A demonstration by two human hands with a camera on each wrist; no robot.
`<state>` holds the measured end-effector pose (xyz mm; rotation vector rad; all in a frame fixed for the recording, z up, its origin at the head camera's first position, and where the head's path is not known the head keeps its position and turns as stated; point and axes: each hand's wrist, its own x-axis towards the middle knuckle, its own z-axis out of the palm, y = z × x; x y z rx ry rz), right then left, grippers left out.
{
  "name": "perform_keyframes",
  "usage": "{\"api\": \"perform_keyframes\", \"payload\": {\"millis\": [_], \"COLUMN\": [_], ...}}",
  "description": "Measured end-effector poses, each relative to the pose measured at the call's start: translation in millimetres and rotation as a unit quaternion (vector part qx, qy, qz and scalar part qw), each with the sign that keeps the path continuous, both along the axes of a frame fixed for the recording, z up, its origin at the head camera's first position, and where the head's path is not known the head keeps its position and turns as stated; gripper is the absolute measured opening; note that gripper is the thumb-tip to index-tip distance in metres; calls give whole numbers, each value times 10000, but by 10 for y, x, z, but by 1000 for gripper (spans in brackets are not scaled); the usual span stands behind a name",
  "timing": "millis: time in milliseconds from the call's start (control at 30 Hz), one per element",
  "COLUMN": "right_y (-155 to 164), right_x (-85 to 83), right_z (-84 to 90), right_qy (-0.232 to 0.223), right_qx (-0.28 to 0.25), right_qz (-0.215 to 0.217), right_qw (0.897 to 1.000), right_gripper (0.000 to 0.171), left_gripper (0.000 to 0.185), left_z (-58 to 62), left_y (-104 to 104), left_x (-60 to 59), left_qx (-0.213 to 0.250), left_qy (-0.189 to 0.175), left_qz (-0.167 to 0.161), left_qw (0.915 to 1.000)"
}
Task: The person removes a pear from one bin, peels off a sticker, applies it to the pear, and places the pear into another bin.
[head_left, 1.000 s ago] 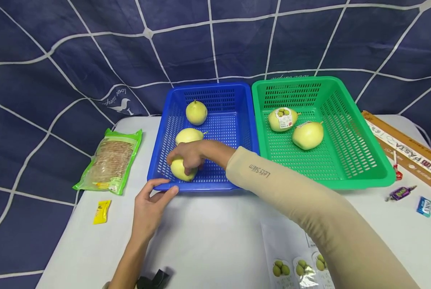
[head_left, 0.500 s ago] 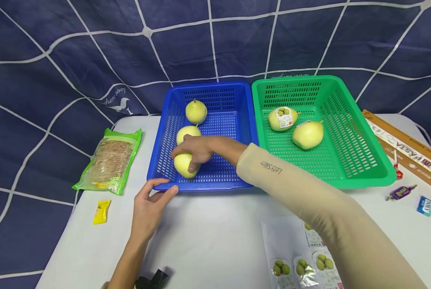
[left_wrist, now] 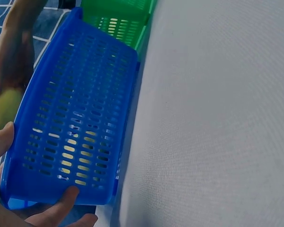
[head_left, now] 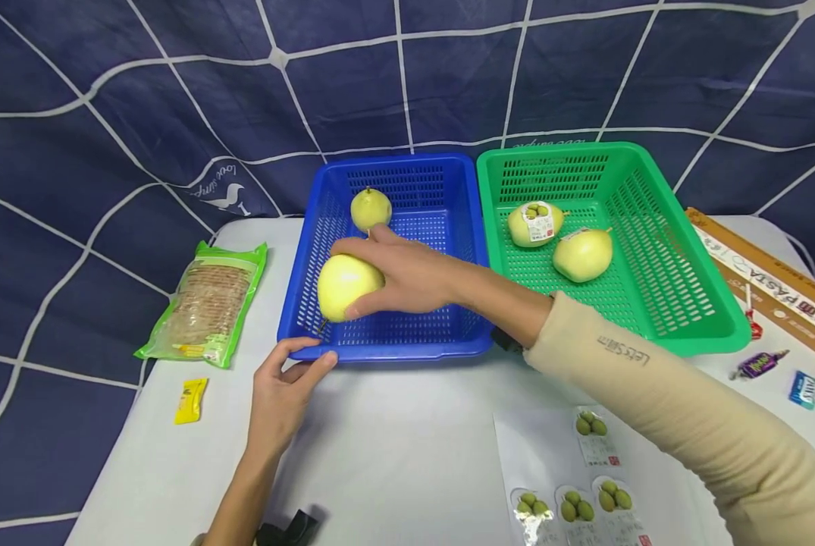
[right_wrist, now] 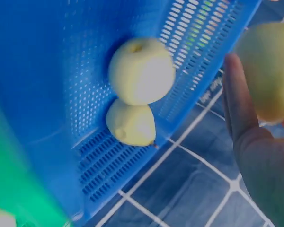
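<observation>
My right hand [head_left: 410, 273] grips a pale yellow pear [head_left: 346, 287], raised above the left part of the blue basket [head_left: 407, 352]. The pear's stem points down toward the near side. In the right wrist view, two other pears lie inside the basket, a nearer pear [right_wrist: 141, 71] touching a farther pear [right_wrist: 131, 124]. Only the farther one shows in the head view; my right hand and its pear hide the other. My left hand [head_left: 280, 402] holds the basket's near left corner, its thumb [left_wrist: 4, 139] on the rim and fingers against the outer wall.
A green basket [head_left: 653, 348] adjoins on the right, holding a labelled pear [head_left: 533, 225] and another pear [head_left: 583, 255]. A sticker sheet [head_left: 550, 462] lies in front. Left are a green-edged food packet [head_left: 212, 303] and yellow sweet [head_left: 191, 400]; right, a long pasta box [head_left: 769, 280] and several sweets.
My right hand has taken the nearest pear from the blue basket and lifted it, turning it stem downward. The left hand stays on the basket corner.
</observation>
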<state>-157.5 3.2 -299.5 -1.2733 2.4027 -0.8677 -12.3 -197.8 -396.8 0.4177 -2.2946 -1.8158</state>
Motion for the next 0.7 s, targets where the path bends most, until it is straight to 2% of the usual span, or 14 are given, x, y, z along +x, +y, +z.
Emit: {"api": "perform_keyframes", "payload": {"millis": [200, 333, 433, 567, 700], "right_y": [354, 538, 688, 875, 1029], "right_x": [295, 541, 733, 965, 1157], "right_z": [37, 62, 39, -75, -262], "right_qy": [366, 322, 165, 89, 209], "right_qx": [-634, -881, -923, -809, -1004], "right_qz": [-952, -1608, -1927, -2089, -1878], "right_qw": [9928, 9825, 9768, 9746, 9768], "right_gripper": [70, 65, 64, 64, 63], "left_gripper": [32, 31, 29, 30, 31], "left_z": [-6, -4, -1, -10, -17], "left_y": [-7, 2, 22, 33, 39], "left_x": [10, 18, 13, 7, 8], "left_qx": [107, 222, 244, 255, 253], "left_qy": [65, 101, 122, 145, 176], "left_qz": [-10, 68, 91, 45, 41], "left_qw": [9999, 9997, 9996, 9996, 9995]}}
